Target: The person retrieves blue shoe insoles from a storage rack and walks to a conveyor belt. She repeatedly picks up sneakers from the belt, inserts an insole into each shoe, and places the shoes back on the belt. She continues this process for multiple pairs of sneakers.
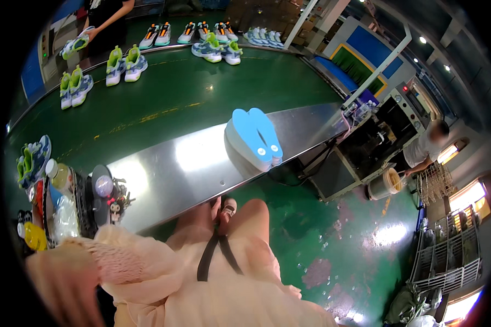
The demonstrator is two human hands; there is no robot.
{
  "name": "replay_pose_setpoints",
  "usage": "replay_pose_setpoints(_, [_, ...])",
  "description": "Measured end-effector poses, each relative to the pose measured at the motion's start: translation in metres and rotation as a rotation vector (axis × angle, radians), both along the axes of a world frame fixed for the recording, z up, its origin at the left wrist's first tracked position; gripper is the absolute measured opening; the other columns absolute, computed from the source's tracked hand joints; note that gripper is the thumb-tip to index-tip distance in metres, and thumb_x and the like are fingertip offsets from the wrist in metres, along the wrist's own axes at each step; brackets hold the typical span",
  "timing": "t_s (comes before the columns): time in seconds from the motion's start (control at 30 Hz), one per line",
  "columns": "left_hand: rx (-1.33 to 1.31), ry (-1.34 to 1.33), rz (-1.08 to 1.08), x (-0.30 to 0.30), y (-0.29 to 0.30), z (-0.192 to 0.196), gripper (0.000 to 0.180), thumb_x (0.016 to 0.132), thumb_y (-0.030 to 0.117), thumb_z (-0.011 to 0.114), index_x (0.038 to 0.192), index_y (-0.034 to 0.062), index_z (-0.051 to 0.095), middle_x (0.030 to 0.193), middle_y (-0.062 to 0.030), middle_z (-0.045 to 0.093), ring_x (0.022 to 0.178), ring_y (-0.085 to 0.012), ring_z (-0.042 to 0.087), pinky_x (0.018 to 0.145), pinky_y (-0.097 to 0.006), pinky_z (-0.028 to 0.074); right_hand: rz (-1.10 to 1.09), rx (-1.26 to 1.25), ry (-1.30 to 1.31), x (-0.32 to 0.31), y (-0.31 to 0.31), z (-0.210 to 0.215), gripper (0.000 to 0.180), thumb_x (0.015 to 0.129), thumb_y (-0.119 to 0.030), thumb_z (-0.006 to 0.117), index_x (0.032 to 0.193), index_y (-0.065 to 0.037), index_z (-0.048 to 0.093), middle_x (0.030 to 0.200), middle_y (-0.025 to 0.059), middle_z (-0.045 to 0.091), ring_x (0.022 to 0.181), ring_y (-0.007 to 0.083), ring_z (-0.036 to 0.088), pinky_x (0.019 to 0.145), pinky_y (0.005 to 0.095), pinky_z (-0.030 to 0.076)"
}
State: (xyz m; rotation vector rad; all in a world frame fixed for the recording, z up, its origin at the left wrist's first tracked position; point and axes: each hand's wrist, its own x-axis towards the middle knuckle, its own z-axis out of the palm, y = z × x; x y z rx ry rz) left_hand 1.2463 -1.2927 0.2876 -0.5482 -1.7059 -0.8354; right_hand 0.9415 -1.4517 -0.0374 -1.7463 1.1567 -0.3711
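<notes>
My left hand (65, 280) is at the lower left, smeared by motion, below a pale ruffled sleeve. Its fingers are too blurred to read, and nothing can be made out in them. Closest to it are a yellow bottle (35, 237) and a clear plastic bag (65, 217). Of my right hand (293, 291), only a bit shows beside my lap, with the fingers mostly hidden. Two side-by-side stacks of blue-topped insoles (253, 136) rest on the metal worktop (202, 163), apart from both hands.
Beyond the worktop, a green table (163, 103) bears several pairs of sneakers (126, 65). A co-worker's hand (91, 32) holds a shoe at the far left. On the right, a person (424, 147) grips a bucket (384, 184) beside a machine. Wire racks (447, 250) stand lower right.
</notes>
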Motion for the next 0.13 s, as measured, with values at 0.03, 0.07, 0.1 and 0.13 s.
replay_pose_setpoints(0.03, [0.125, -0.112, -0.045, 0.007, -0.008, -0.012, 0.026, 0.085, 0.022, 0.054, 0.071, 0.001, 0.061, 0.074, -0.0138, 0.063, 0.06, -0.0257, 0.061, 0.057, -0.028, 0.051, -0.081, 0.016, -0.006, -0.007, -0.004, 0.0, 0.028, 0.083, -0.016, 0.053, 0.108, -0.003, 0.055, 0.092, 0.0094, 0.058, 0.078, 0.0186, 0.057, 0.069, 0.0312, 0.047])
replay_pose_setpoints(0.07, [-0.013, -0.258, -0.1, 0.019, -0.017, -0.046, 0.034, 0.087, 0.03, 0.052, 0.078, -0.0007, 0.062, 0.081, -0.0179, 0.062, 0.069, -0.0306, 0.061, 0.065, -0.034, 0.051, -0.155, 0.034, -0.021, -0.011, -0.008, 0.0, 0.028, 0.083, -0.014, 0.053, 0.109, -0.003, 0.054, 0.094, 0.0095, 0.058, 0.079, 0.0186, 0.056, 0.07, 0.031, 0.047])
replay_pose_setpoints(0.1, [-0.147, -0.403, -0.14, 0.025, -0.032, -0.081, 0.043, 0.089, 0.038, 0.049, 0.085, -0.0023, 0.063, 0.088, -0.022, 0.062, 0.078, -0.0355, 0.061, 0.074, -0.04, 0.052, -0.227, 0.04, -0.035, -0.016, -0.009, -0.002, 0.029, 0.083, -0.013, 0.053, 0.11, -0.002, 0.053, 0.096, 0.0096, 0.057, 0.08, 0.0187, 0.056, 0.07, 0.0309, 0.047])
replay_pose_setpoints(0.13, [0.152, -0.51, -0.149, 0.026, -0.052, -0.119, 0.034, 0.09, 0.029, 0.05, 0.106, -0.0009, 0.054, 0.103, -0.0166, 0.059, 0.093, -0.0333, 0.058, 0.076, -0.045, 0.049, -0.304, 0.053, -0.053, -0.018, -0.01, -0.002, 0.03, 0.082, -0.012, 0.053, 0.111, -0.001, 0.053, 0.098, 0.0097, 0.057, 0.081, 0.0188, 0.056, 0.071, 0.0308, 0.047])
